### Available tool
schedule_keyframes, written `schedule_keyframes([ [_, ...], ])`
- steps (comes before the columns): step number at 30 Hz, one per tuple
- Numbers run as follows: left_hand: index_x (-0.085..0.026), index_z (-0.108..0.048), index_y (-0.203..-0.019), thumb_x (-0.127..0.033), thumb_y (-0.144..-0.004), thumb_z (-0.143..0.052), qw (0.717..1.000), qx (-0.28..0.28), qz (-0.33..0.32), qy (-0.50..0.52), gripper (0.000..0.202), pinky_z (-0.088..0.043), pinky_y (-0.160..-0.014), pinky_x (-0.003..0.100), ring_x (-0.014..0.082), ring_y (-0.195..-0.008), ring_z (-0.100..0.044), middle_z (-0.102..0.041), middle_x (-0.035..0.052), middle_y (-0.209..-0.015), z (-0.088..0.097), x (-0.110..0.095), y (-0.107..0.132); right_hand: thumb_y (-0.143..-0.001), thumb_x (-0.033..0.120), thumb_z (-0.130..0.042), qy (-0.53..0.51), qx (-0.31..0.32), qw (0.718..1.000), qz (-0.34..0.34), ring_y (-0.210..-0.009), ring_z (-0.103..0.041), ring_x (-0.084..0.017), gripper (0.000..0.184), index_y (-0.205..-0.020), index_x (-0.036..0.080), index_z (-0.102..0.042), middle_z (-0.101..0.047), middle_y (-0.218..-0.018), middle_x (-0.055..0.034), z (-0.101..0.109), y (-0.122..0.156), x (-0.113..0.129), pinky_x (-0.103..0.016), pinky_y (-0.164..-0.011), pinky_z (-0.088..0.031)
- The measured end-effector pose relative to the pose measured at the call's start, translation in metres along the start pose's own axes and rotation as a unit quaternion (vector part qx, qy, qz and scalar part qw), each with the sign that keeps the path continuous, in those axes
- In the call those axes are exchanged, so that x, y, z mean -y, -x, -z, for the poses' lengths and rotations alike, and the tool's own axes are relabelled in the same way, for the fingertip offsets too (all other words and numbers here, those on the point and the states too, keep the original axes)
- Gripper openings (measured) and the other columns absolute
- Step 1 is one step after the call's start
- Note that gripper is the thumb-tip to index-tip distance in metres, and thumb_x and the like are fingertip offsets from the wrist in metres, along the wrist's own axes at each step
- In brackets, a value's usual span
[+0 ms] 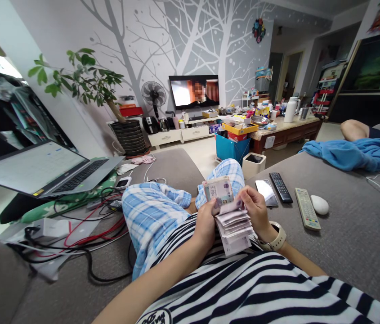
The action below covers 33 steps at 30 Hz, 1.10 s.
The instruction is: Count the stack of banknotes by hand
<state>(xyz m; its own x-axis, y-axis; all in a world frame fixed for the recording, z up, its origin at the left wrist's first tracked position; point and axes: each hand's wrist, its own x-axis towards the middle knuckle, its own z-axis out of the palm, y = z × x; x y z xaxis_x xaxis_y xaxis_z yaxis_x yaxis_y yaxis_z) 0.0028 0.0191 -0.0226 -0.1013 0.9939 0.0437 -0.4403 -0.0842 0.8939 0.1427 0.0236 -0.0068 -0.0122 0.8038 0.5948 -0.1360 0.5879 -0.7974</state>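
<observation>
A stack of banknotes [233, 223] is held over my lap, its lower part folded down in a fan of several layers. My left hand [206, 221] grips the stack from the left side, thumb on top. The upright upper notes show a figure 5. At the right edge, my right hand [254, 208] pinches the upper end of a note with thumb and fingertips. A pale watch [276, 237] is on my right wrist. Under the notes are my striped shirt and blue checked trousers [158, 204].
To the right on the sofa lie a phone [266, 192], a black remote [280, 187], a beige remote [307, 208] and a white mouse [319, 205]. On the left are an open laptop [78, 175] and tangled cables [88, 247]. Another person's leg [355, 129] is at far right, near a blue cloth [361, 150].
</observation>
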Motion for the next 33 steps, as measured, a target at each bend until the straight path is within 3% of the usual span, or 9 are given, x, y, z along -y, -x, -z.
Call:
schedule_keyframes([
  [4, -0.014, -0.072, -0.084, -0.036, -0.071, -0.066, 0.999, -0.02, 0.009, 0.029, 0.026, -0.049, -0.087, 0.039, 0.0242, -0.084, -0.067, -0.075, 0.0067, -0.087, -0.001, 0.001, 0.0, -0.091, 0.046, -0.049, -0.013, 0.031, 0.999, -0.027, -0.05, -0.043, -0.012, 0.043, -0.058, 0.019, -0.052, -0.05, -0.052, 0.0006, 0.001, -0.005, -0.005, -0.027, -0.051, -0.034],
  [7, -0.014, -0.071, -0.085, -0.032, -0.069, -0.067, 0.998, -0.024, 0.021, 0.045, 0.024, -0.05, -0.085, 0.039, 0.0235, -0.081, -0.068, -0.075, 0.0055, -0.084, -0.004, -0.002, 0.002, -0.082, 0.046, -0.063, 0.013, 0.004, 0.997, -0.078, -0.049, -0.042, -0.011, 0.038, -0.06, 0.019, -0.049, -0.047, -0.052, 0.0032, 0.002, -0.01, -0.011, -0.025, -0.05, -0.033],
  [10, -0.014, -0.07, -0.089, -0.03, -0.066, -0.068, 0.998, -0.013, 0.031, 0.048, 0.027, -0.05, -0.084, 0.039, 0.0245, -0.082, -0.069, -0.074, 0.0054, -0.081, -0.007, -0.004, 0.004, -0.078, 0.046, -0.066, 0.043, -0.019, 0.994, -0.097, -0.05, -0.039, -0.01, 0.038, -0.06, 0.019, -0.049, -0.045, -0.053, 0.0041, 0.002, -0.014, -0.018, -0.025, -0.049, -0.031],
  [17, -0.014, -0.069, -0.089, -0.027, -0.062, -0.071, 0.998, -0.008, 0.037, 0.057, 0.029, -0.051, -0.082, 0.04, 0.0254, -0.08, -0.069, -0.074, 0.0064, -0.082, -0.006, -0.001, 0.002, -0.078, 0.05, -0.063, 0.057, -0.018, 0.994, -0.093, -0.051, -0.037, -0.011, 0.037, -0.063, 0.018, -0.051, -0.044, -0.055, 0.0037, 0.002, -0.015, -0.027, -0.025, -0.047, -0.029],
  [23, -0.013, -0.071, -0.084, -0.041, -0.071, -0.066, 0.999, -0.028, 0.005, 0.037, 0.031, -0.048, -0.089, 0.04, 0.0255, -0.09, -0.067, -0.074, 0.0083, -0.085, 0.003, 0.008, -0.009, -0.086, 0.043, -0.055, 0.069, -0.008, 0.996, -0.053, -0.053, -0.038, -0.011, 0.033, -0.064, 0.018, -0.052, -0.044, -0.057, 0.0032, 0.002, -0.012, -0.016, -0.025, -0.049, -0.029],
  [28, -0.013, -0.071, -0.085, -0.039, -0.071, -0.066, 0.999, -0.031, 0.001, 0.036, 0.03, -0.046, -0.09, 0.039, 0.0243, -0.089, -0.067, -0.074, 0.0073, -0.084, 0.004, 0.008, -0.011, -0.088, 0.037, -0.055, 0.065, 0.005, 0.998, -0.012, -0.055, -0.04, -0.012, 0.029, -0.066, 0.018, -0.055, -0.046, -0.058, 0.0026, 0.002, -0.009, -0.007, -0.025, -0.052, -0.03],
  [33, -0.013, -0.071, -0.082, -0.036, -0.07, -0.065, 0.999, -0.029, 0.004, 0.021, 0.027, -0.047, -0.086, 0.037, 0.0237, -0.085, -0.066, -0.073, 0.0066, -0.081, 0.002, 0.004, -0.008, -0.085, 0.037, -0.06, 0.025, 0.009, 0.999, -0.021, -0.055, -0.041, -0.011, 0.025, -0.069, 0.018, -0.057, -0.048, -0.059, 0.0024, 0.002, -0.007, -0.001, -0.025, -0.051, -0.031],
])
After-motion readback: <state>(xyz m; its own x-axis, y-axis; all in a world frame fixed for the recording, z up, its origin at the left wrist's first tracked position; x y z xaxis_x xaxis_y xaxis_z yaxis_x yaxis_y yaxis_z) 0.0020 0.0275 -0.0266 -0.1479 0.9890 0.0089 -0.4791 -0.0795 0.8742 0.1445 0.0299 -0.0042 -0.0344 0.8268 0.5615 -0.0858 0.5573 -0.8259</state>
